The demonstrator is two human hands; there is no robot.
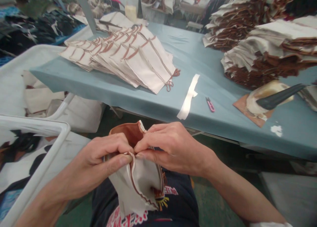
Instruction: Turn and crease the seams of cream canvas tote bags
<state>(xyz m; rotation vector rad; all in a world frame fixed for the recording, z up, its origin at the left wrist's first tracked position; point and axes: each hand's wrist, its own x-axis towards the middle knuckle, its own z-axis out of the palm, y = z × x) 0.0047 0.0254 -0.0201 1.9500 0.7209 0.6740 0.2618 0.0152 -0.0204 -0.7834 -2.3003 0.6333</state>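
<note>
Close to my body, in front of the table, I hold a stitched piece (146, 177) of cream fabric with a brown inner side and brown seam edges. My left hand (106, 157) pinches its upper edge between thumb and fingers. Right beside it, my right hand (170, 146) grips the same edge, the fingertips of both hands nearly touching. The piece curves open at the top, showing its brown inside, and its lower part hangs over a dark printed apron (183, 194).
On the blue table (198, 55) lie a fanned stack of cream pieces (146, 61), a white strip (188, 96), pink thread snips (210, 104) and a glue pot with a black-handled brush (277, 98). Tall brown-and-cream stacks (267, 52) stand at right. White bins (61, 128) flank my left.
</note>
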